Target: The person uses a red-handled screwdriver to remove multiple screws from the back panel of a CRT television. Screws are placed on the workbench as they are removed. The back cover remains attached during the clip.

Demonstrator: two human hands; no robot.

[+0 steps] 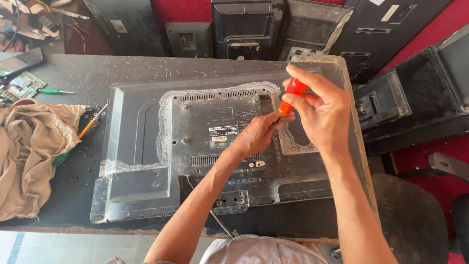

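A flat television (146,146) lies face down on the dark worktable (73,73), its dusty grey back panel up. My right hand (320,110) grips the orange handle of a screwdriver (291,95), held upright over the right part of the back panel. My left hand (256,134) pinches the screwdriver's lower end, just under the handle, with its fingers closed around the shaft. The tip is hidden by my fingers.
A beige cloth (29,156) lies at the table's left, with an orange-shafted screwdriver (90,124) and a green one (56,91) near it. A circuit board (22,85) sits far left. Several television shells (246,29) lean behind the table; another (410,98) stands at right.
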